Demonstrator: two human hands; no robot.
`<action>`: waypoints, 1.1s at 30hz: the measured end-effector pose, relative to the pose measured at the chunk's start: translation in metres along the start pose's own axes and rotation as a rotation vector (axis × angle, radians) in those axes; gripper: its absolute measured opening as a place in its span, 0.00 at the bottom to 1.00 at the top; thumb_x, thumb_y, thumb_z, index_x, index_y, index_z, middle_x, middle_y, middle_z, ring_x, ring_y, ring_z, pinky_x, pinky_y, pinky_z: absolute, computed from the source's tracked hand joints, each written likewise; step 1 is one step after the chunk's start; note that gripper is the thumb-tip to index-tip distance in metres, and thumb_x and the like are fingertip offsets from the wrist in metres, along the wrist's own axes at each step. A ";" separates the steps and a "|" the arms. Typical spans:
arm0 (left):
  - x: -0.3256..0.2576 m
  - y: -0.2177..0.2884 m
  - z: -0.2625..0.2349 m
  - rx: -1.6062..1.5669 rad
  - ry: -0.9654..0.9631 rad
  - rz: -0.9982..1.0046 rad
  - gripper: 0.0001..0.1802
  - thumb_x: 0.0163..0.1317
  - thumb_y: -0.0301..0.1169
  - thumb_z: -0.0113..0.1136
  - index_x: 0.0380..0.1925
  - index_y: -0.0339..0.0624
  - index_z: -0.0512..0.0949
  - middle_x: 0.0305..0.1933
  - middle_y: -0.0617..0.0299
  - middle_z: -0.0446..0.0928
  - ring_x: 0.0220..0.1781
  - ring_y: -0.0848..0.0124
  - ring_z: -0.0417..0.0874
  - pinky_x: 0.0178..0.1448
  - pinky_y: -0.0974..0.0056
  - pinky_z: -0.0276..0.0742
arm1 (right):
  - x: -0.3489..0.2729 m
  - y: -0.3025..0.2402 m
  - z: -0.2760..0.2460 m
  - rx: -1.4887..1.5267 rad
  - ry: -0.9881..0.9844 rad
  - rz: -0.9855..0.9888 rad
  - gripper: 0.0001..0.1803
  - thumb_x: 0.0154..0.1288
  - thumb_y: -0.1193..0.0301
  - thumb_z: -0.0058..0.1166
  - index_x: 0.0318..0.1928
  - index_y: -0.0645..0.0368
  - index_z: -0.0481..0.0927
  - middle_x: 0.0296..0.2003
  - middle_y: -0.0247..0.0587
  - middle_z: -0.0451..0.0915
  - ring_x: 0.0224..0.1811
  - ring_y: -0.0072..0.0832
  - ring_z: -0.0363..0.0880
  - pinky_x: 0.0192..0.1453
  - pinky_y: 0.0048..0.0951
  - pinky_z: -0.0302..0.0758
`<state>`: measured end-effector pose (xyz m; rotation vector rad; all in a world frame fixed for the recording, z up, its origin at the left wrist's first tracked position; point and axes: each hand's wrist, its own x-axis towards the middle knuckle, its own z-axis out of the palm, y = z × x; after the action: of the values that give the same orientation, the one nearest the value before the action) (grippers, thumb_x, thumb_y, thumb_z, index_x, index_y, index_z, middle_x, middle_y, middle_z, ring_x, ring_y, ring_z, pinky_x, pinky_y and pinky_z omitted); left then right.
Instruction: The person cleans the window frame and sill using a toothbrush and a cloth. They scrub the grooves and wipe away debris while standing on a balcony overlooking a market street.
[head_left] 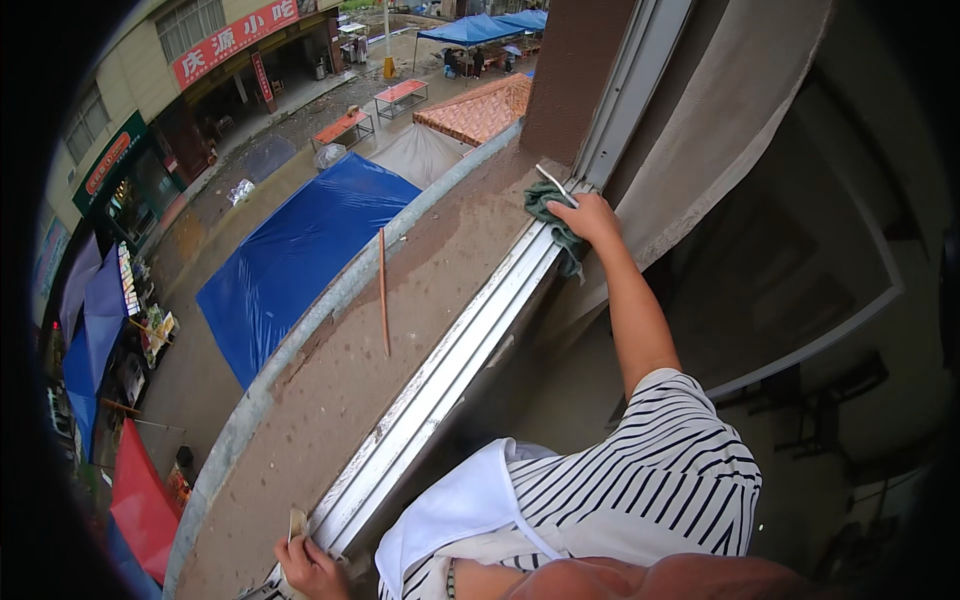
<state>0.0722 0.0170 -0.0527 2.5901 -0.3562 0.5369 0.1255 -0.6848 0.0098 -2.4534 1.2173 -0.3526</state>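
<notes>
My right hand [595, 217] is closed on a dark green cloth [556, 212], which it presses to the far end of a white window track [440, 385]. A thin white stick-like piece [556, 186] pokes out at the same hand; its lower end is hidden. At the near end of the track, my left hand [312, 572] has its fingers closed around a small flat tan piece [297, 523], whose kind I cannot make out. Dirt and peeling patches mark the outer side of the track.
Outside the track runs a brown ledge [330, 400] with a grey curved rim [262, 385]; a thin reddish rod [383, 290] lies on it. Far below are a street and a blue canopy [310, 245]. A pale curtain [720, 130] hangs beside the window frame [630, 90] at right.
</notes>
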 end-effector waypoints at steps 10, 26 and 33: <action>-0.003 -0.005 0.009 0.038 -0.004 -0.054 0.09 0.63 0.29 0.60 0.42 0.39 0.80 0.46 0.46 0.78 0.41 0.48 0.81 0.47 0.49 0.76 | -0.117 -0.042 0.022 0.015 -0.095 -0.214 0.21 0.65 0.48 0.58 0.40 0.52 0.88 0.37 0.49 0.87 0.43 0.50 0.86 0.48 0.49 0.81; 0.013 0.037 -0.006 0.171 -0.018 -0.044 0.15 0.63 0.29 0.60 0.49 0.50 0.87 0.41 0.48 0.82 0.41 0.47 0.83 0.43 0.49 0.79 | -0.199 -0.057 0.038 1.250 -0.381 -0.263 0.20 0.76 0.58 0.60 0.46 0.66 0.87 0.34 0.24 0.83 0.37 0.11 0.74 0.43 0.21 0.76; 0.027 -0.065 0.034 0.210 0.522 0.882 0.12 0.61 0.28 0.61 0.43 0.47 0.88 0.37 0.47 0.81 0.38 0.46 0.82 0.42 0.48 0.79 | -0.116 -0.012 -0.024 1.191 0.140 -0.307 0.19 0.74 0.56 0.61 0.43 0.63 0.88 0.34 0.24 0.84 0.35 0.12 0.76 0.42 0.20 0.75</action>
<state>0.1287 0.0520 -0.0946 2.2351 -1.3079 1.5640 0.0560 -0.5898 0.0302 -1.5318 0.3940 -0.9944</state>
